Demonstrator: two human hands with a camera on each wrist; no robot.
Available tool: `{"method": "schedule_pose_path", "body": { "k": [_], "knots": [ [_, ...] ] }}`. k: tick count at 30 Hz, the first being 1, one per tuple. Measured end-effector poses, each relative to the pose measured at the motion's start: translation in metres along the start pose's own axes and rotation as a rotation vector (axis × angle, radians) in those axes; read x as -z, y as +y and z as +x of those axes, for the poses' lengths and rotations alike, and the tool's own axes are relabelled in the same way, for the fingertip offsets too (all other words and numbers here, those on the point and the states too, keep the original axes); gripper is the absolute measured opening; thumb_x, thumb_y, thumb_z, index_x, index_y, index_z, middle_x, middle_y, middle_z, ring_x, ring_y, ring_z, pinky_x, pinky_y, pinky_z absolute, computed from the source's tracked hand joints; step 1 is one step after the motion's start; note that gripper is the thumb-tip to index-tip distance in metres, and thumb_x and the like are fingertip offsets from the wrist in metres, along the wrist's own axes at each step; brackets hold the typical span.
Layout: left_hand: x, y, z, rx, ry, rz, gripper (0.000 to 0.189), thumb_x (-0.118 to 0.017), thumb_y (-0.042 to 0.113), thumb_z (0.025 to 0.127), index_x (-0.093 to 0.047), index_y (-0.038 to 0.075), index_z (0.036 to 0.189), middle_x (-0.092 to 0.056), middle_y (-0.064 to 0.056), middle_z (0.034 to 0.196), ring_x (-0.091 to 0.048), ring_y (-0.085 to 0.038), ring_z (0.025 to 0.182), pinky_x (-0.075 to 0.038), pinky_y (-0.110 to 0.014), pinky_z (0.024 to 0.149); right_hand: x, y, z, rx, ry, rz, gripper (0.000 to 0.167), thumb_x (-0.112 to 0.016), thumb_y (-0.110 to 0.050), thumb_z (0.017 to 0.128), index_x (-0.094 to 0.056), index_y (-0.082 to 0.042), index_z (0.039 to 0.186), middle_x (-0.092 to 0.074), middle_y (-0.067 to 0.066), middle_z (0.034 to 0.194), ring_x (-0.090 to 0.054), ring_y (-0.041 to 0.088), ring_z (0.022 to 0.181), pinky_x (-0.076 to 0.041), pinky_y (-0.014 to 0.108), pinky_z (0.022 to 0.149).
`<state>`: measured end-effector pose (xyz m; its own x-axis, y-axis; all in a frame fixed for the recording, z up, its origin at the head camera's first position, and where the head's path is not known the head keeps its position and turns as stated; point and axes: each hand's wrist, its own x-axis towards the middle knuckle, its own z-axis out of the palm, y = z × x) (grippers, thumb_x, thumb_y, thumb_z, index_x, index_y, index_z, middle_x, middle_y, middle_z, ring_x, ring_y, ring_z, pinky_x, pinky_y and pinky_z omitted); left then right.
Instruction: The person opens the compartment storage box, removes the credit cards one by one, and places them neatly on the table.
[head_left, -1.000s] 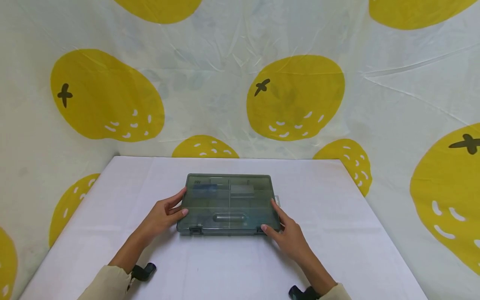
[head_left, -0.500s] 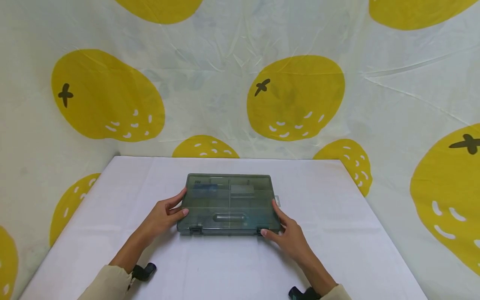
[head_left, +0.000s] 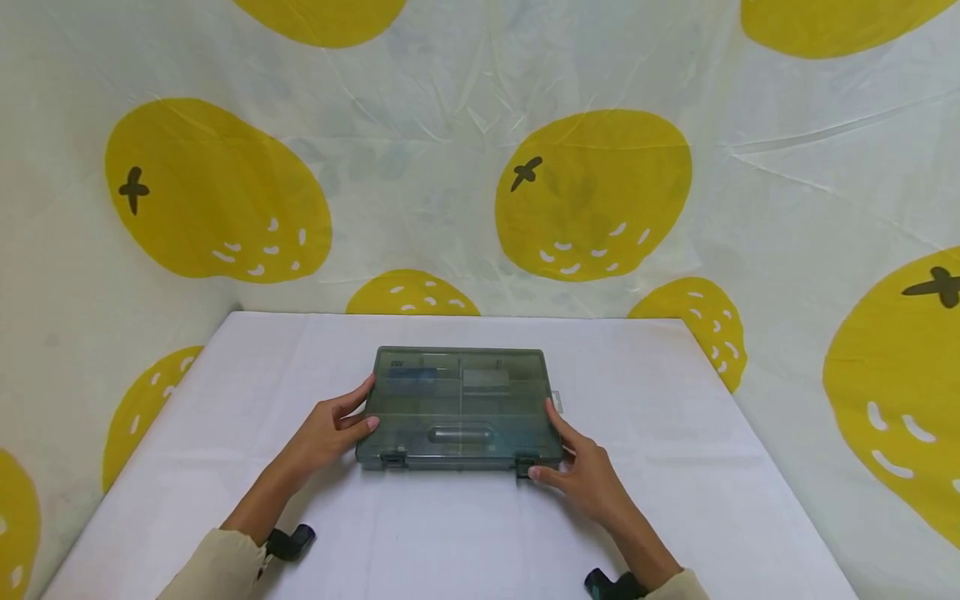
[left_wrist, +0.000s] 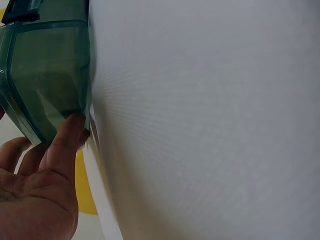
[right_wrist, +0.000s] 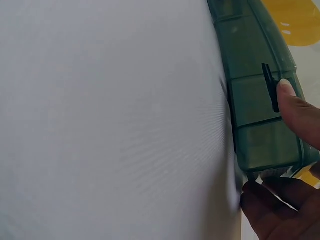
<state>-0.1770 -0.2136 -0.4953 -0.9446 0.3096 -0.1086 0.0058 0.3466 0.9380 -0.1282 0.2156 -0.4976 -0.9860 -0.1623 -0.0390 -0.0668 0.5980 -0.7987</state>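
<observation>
A dark green see-through compartment box [head_left: 461, 404] lies flat on the white table, lid down. Through the lid show a bluish patch at the back left and a pale one beside it. My left hand [head_left: 318, 433] holds the box's left side, thumb on the lid's edge; its fingers reach along the end wall in the left wrist view. My right hand [head_left: 592, 482] grips the right front corner, with its thumb on the right latch [right_wrist: 270, 87], which sticks out from the front wall. The left latch [head_left: 393, 460] lies flat against the front.
A white cloth [head_left: 450, 533] covers the table. Behind and beside it hangs a pale curtain [head_left: 420, 183] printed with big yellow fruit. A small clear tab [head_left: 557, 402] juts from the box's right side.
My right thumb has moved down and forward at the front edge, and the right latch has swung outward from the box. The left hand and the box stay in place.
</observation>
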Motion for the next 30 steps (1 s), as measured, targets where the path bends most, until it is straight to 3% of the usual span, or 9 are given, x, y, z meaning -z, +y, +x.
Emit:
{"method": "schedule_pose_path", "body": {
  "k": [10, 13, 18, 25, 30],
  "knots": [
    [-0.0001, -0.0002, 0.0004, -0.007, 0.005, 0.006, 0.08, -0.071, 0.027, 0.104, -0.026, 0.022, 0.17, -0.019, -0.005, 0.178, -0.04, -0.044, 0.153, -0.041, -0.049, 0.12, 0.0011, -0.003, 0.0001, 0.004, 0.029, -0.036, 0.108, -0.092, -0.024, 0.082, -0.03, -0.032, 0.169, -0.038, 0.01, 0.17, -0.057, 0.046, 0.142, -0.051, 0.057, 0.114],
    [-0.0001, -0.0002, 0.0, -0.008, 0.004, 0.006, 0.08, -0.071, 0.028, 0.104, -0.025, 0.023, 0.17, -0.018, -0.005, 0.178, -0.04, -0.044, 0.153, -0.041, -0.05, 0.12, -0.0004, -0.0031, 0.0008, 0.005, 0.054, -0.043, 0.107, -0.094, -0.021, 0.08, -0.033, -0.032, 0.168, -0.042, 0.01, 0.168, -0.06, 0.043, 0.139, -0.056, 0.049, 0.109],
    [-0.0004, 0.0005, -0.0011, -0.011, 0.005, 0.012, 0.08, -0.071, 0.03, 0.104, -0.025, 0.023, 0.17, -0.018, -0.006, 0.178, -0.041, -0.044, 0.153, -0.04, -0.051, 0.12, -0.0031, -0.001, 0.0011, 0.022, 0.1, -0.073, 0.108, -0.096, -0.017, 0.076, -0.038, -0.032, 0.166, -0.048, 0.012, 0.163, -0.066, 0.04, 0.132, -0.058, 0.028, 0.085],
    [-0.0006, 0.0013, -0.0017, -0.009, 0.009, 0.019, 0.08, -0.071, 0.028, 0.104, -0.026, 0.023, 0.17, -0.019, -0.006, 0.178, -0.041, -0.044, 0.153, -0.041, -0.051, 0.12, -0.004, -0.0003, -0.0007, 0.037, 0.121, -0.105, 0.108, -0.097, -0.016, 0.075, -0.041, -0.035, 0.165, -0.051, 0.012, 0.162, -0.071, 0.038, 0.126, -0.063, 0.043, 0.095],
    [-0.0023, 0.0008, -0.0015, -0.007, 0.004, 0.015, 0.08, -0.07, 0.029, 0.105, -0.025, 0.021, 0.17, -0.019, -0.005, 0.178, -0.041, -0.042, 0.154, -0.042, -0.048, 0.12, 0.0024, -0.0044, -0.0067, 0.044, 0.131, -0.125, 0.102, -0.097, -0.024, 0.075, -0.046, -0.031, 0.162, -0.064, 0.015, 0.15, -0.076, 0.033, 0.117, -0.064, 0.044, 0.094]
  ]
}}
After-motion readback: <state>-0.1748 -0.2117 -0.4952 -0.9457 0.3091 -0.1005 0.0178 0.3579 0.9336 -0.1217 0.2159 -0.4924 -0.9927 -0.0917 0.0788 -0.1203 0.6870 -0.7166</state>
